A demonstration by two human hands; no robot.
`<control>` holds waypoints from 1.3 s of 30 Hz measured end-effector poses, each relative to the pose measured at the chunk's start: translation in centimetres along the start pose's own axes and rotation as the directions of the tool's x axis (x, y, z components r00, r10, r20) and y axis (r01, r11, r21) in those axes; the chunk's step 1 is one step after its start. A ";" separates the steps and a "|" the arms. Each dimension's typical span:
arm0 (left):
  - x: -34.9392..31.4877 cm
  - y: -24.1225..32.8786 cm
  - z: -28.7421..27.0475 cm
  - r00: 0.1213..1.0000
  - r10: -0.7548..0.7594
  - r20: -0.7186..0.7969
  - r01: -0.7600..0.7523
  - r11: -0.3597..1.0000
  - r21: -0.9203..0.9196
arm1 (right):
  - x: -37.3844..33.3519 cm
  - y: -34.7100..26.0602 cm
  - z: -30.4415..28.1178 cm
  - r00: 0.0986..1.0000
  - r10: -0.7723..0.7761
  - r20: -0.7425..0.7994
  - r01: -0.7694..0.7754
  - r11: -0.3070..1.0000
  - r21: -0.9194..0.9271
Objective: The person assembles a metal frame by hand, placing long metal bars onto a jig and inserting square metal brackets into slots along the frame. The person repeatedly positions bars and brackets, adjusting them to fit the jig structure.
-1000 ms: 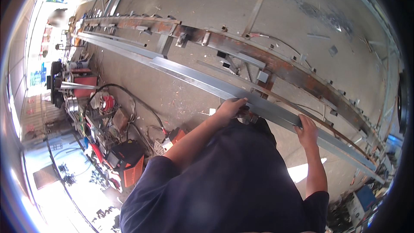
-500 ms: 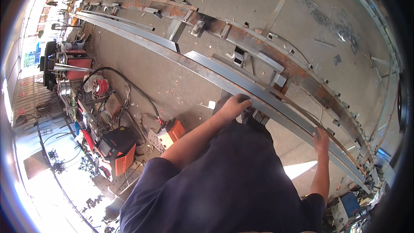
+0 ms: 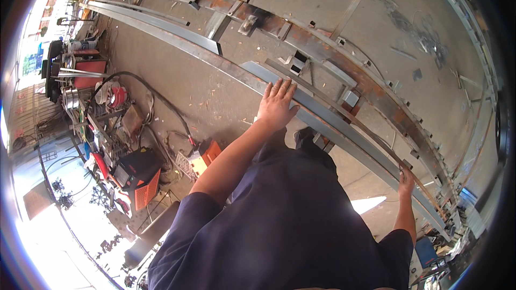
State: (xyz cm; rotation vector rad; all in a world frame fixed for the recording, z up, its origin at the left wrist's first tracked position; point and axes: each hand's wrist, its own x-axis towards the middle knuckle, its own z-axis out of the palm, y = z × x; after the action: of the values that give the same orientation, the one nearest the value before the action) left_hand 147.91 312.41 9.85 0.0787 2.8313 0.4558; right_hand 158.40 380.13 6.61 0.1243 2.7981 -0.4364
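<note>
A long grey steel bar (image 3: pixel 230 70) with a rust-tinged edge runs diagonally from the far left to the near right in front of me. Along its far side lies a shorter grey steel length (image 3: pixel 317 103), its cut end left of the middle. My left hand (image 3: pixel 278 104) rests palm down across the bars, fingers stretched out and apart. Farther right, my right hand (image 3: pixel 406 181) is at the bars' near-right part, its bent fingers closed over the steel edge. Part of that grip is hidden. A thin rusty strip (image 3: pixel 371 133) passes just beyond.
A rusty curved beam (image 3: pixel 306 45) with small brackets stretches behind the bars. On the left are a black-and-orange machine (image 3: pixel 141 174), an orange box (image 3: pixel 207 154), a thick black cable (image 3: pixel 156 92) and a cluttered rack. Metal scraps lie on the floor at the upper right.
My left hand has moved up and left along the bar, from a curled pose at its near edge to lying flat with spread fingers. My right hand has shifted slightly right and down.
</note>
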 end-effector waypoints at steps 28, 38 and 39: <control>10.7 -21.7 -5.9 0.902 0.370 0.223 -0.291 0.902 -0.320 | 10.1 -57.4 14.7 0.935 -0.026 -0.354 0.173 0.904 0.390; 12.1 -21.6 -6.0 0.849 0.182 0.497 0.047 0.910 -0.412 | 11.8 -60.0 17.6 0.890 -0.076 -0.449 0.197 0.953 0.229; 12.8 -21.6 -6.3 0.820 0.170 0.546 0.092 0.903 -0.419 | 11.8 -60.0 17.6 0.890 -0.084 -0.449 0.205 0.952 0.228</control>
State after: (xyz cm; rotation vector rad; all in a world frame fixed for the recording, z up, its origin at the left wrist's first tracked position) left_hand 133.63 291.22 5.49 0.1581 2.0846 0.8891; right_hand 144.30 318.11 4.02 0.0766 3.1811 -0.9344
